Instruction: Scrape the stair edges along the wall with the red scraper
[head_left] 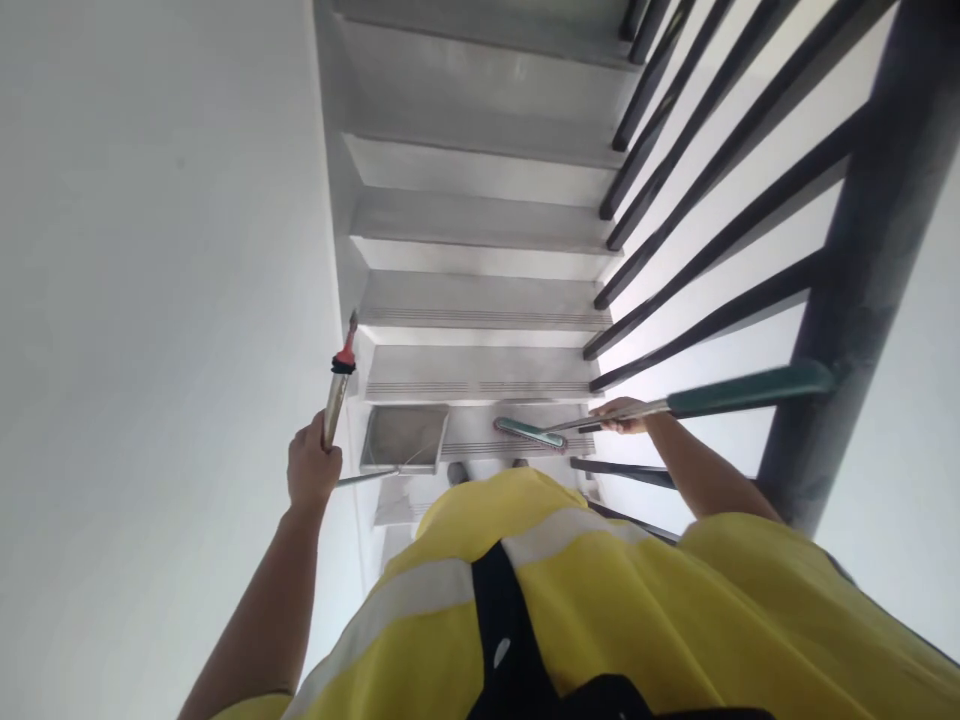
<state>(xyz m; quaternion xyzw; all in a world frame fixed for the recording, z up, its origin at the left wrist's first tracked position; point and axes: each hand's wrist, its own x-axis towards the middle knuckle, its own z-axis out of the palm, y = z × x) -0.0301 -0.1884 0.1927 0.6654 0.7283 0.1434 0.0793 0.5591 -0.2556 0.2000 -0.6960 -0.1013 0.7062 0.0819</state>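
Observation:
My left hand (311, 470) is closed around the metal handle (336, 400) of a long-handled dustpan; the handle ends in a red and black cap. The grey dustpan tray (405, 438) rests on a step below, near the left wall. My right hand (624, 415) grips the shaft of a broom whose green handle end (750, 390) points right toward the railing. The broom's head (529, 433), green with pinkish bristles, lies on the same step, to the right of the dustpan.
Grey stairs (480, 300) run down ahead between a white wall (150, 300) on the left and a dark railing (712, 200) with slanted bars on the right. A thick dark post (862, 300) stands at right. My yellow reflective vest (600, 600) fills the bottom.

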